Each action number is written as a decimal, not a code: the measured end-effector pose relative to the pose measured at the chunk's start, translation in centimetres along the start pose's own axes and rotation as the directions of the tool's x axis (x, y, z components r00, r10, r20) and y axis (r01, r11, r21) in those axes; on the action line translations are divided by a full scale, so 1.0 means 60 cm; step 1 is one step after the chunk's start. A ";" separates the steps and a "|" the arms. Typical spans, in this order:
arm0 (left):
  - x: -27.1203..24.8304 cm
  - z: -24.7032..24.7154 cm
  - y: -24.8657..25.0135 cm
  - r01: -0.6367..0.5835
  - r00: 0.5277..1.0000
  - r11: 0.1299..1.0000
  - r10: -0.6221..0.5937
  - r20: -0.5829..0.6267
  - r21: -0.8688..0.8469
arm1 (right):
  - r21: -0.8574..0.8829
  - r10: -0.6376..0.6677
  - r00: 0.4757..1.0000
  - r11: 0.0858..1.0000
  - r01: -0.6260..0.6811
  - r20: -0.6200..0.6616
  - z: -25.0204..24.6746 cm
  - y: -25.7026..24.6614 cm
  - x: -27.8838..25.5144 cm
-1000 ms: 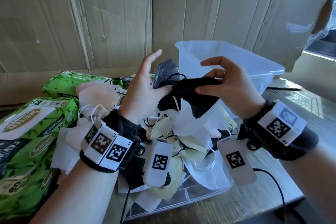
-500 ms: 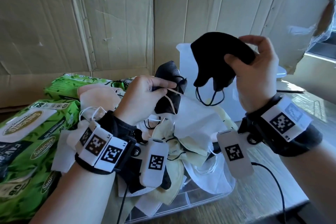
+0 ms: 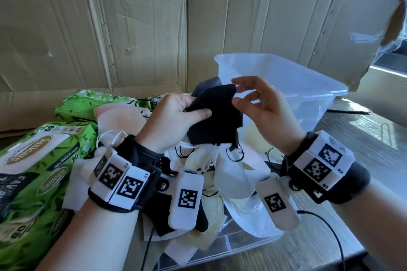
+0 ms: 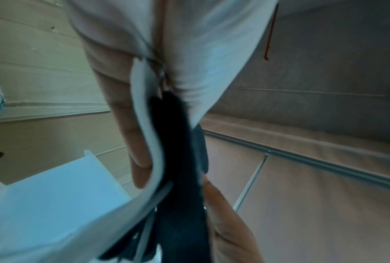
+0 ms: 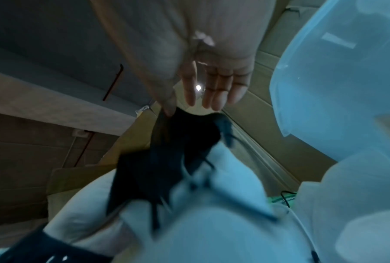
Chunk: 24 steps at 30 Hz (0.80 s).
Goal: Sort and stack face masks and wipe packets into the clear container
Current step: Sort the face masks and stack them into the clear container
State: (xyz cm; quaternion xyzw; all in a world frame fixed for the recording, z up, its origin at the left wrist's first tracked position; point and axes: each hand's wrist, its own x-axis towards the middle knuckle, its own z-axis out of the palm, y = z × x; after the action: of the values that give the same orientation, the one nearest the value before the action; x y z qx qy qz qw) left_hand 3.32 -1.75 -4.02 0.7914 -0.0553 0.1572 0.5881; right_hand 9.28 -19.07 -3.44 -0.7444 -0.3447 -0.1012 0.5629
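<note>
Sorting has barely begun: left fingers pinch black masks, right fingers spread beside them; pile below, container beyond looks empty.

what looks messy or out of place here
The masks lie in a tangled heap of white, yellow and black, ear loops crossing, spilling over a flat clear lid. The clear container beside them looks nearly empty.

Both wrist views motion-blurred. Black masks partly covered by left hand; their count unclear. Wipe packets cut off at left edge. Mask pile partly hidden under both wrists.
</note>
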 end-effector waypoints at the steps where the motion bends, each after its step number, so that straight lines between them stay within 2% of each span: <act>1: -0.002 0.001 0.002 -0.004 1.000 1.000 0.004 0.016 0.030 | -0.065 -0.009 1.000 0.998 0.009 0.001 -0.002 0.001 0.003; 3: -0.006 0.006 0.006 -0.010 0.999 0.998 0.007 0.054 0.059 | -0.129 -0.023 1.000 0.991 0.025 0.021 -0.004 -0.002 0.005; 6: -0.009 0.011 0.010 0.003 0.999 0.999 -0.005 0.041 0.050 | -0.121 -0.009 1.000 0.993 0.010 0.003 -0.003 -0.008 0.008; 10: -0.008 0.009 0.010 -0.012 1.000 0.999 0.012 0.011 0.030 | 0.057 0.091 0.996 0.994 -0.092 0.016 -0.002 -0.010 0.014; 12: -0.009 0.010 0.010 -0.012 1.000 0.999 0.012 0.015 0.040 | 0.119 0.100 0.995 0.988 -0.101 0.010 0.000 -0.012 0.016; 19: -0.010 0.004 0.016 0.009 1.000 0.998 -0.008 -0.012 0.062 | 0.067 0.095 0.993 0.994 -0.090 -0.068 0.004 -0.006 0.020; 20: -0.010 0.003 0.016 0.003 1.000 0.999 -0.002 -0.024 0.051 | 0.074 0.107 0.994 0.992 -0.105 -0.022 0.003 -0.008 0.017; 22: -0.008 -0.001 0.014 -0.009 0.998 1.000 0.011 -0.058 0.028 | 0.101 0.179 0.969 0.975 -0.198 0.170 -0.003 -0.002 0.010; 24: -0.005 -0.005 0.012 -0.026 0.997 1.000 0.027 -0.078 0.017 | 0.039 0.270 0.871 0.949 -0.313 0.410 -0.012 0.004 0.000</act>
State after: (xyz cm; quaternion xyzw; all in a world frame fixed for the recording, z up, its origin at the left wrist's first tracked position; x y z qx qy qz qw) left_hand 2.77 -1.67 -3.40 0.7885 -0.0414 0.1965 0.5814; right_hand 9.58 -19.77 -3.37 -0.7624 -0.3406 0.1570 0.5274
